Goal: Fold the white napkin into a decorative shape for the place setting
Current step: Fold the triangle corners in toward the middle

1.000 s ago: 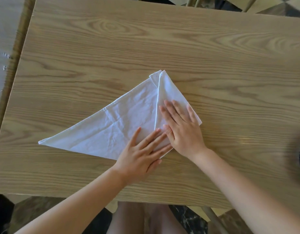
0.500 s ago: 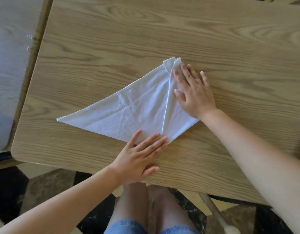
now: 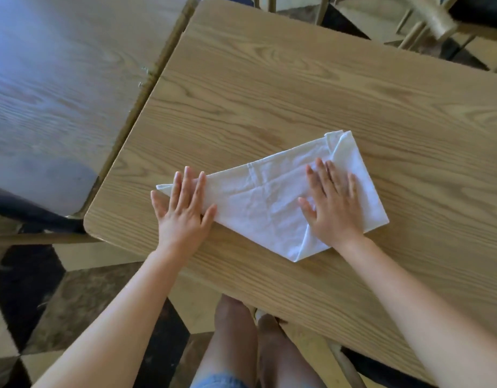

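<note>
wooden table (image 3: pixel 269 88), second table (image 3: pixel 60 79), chair (image 3: pixel 437 21)

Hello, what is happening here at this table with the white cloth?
A person is folding a white napkin on a wooden table. The right side is already folded up toward the top corner, and the right hand lies flat on the cloth near that flap. The left hand lies flat over the pointed left corner, partly on the table, with straight fingers. That left corner is not yet folded up, so the shape is only half made.
</note>
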Available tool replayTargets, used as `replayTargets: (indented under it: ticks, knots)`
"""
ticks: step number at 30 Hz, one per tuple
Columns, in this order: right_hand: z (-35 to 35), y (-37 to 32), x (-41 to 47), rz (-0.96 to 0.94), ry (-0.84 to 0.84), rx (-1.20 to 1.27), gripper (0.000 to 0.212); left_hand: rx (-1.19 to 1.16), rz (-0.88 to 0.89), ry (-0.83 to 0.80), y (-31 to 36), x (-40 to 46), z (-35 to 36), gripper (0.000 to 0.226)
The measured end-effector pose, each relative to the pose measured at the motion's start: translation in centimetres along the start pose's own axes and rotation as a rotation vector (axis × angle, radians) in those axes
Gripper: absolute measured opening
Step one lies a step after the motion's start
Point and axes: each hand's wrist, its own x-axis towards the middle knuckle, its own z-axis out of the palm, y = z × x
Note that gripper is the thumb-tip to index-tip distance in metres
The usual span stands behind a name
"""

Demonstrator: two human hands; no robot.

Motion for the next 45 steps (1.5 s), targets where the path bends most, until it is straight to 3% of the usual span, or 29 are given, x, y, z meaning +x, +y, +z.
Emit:
replayTargets:
  ticks: [5, 9, 12, 16, 19, 21, 25, 29, 34, 37, 39, 41, 43, 45]
  knots:
    - [0.3, 0.1, 0.1, 0.003, 0.005, -0.018, 0.066, 0.012, 0.025, 0.076, -1.2, 0.3, -0.1, 0.065]
    - [0.2, 0.0, 0.1, 0.013, -0.007, -0.013, 0.066, 0.082, 0.031, 0.245, -1.0, 0.2, -0.7, 0.048]
    - [0.2, -0.2, 0.1, 0.004, 0.006, -0.007, 0.066, 0.093, -0.016, 0.269, -1.4, 0.8, -1.9, 0.039]
    - [0.3, -0.2, 0.2, -0.016, 0.049, 0.009, 0.065, -0.076, -0.199, 0.174, -2.1, 1.6, -4.3, 0.019]
    - [0.4, -0.3, 0.2, -0.023, 0.098, 0.045, 0.063, -0.477, -0.347, 0.027, -2.4, 1.5, -6.3, 0.018]
    - [-0.1, -0.9, 0.1, -0.018, 0.234, 0.103, 0.058, -0.717, -0.381, -0.017, -1.3, 1.0, -7.8, 0.018]
    - [-3.2, -4.8, 0.7, -0.202, 0.523, 0.361, 0.035, -1.04, -0.321, -0.153, 3.2, -0.1, -9.3, 0.02]
    - [-5.4, -8.0, 0.1, -0.359, 0.49, 0.494, 0.03, -1.155, -0.186, -0.342, 7.2, -0.9, -9.4, 0.027]
    - [-5.2, -7.6, -0.7, -0.274, 0.574, 0.532, 0.02, -1.264, -0.159, -0.395, 9.2, -0.8, -8.7, 0.046]
    - [-6.1, -7.1, -1.5, -0.114, 0.541, 0.746, 0.02, -1.285, -0.053, -0.48, 9.4, -0.5, -8.4, 0.06]
    - [-6.9, -5.9, -1.4, 0.074, 0.47, 0.937, 0.013, -1.31, 0.001, -0.413, 9.4, -0.1, -8.6, 0.058]
    - [-7.4, -3.9, 0.0, 0.233, 0.372, 1.032, 0.012, -1.227, 0.094, -0.189, 9.4, 0.3, -8.3, 0.055]
    - [-7.2, -1.2, 2.2, 0.316, 0.279, 0.999, 0.014, -0.898, 0.26, 0.104, 9.4, 1.2, -7.2, 0.048]
    - [-6.8, 0.7, 4.4, 0.381, 0.259, 0.927, 0.008, -0.586, 0.468, 0.26, 9.5, 2.4, -5.8, 0.046]
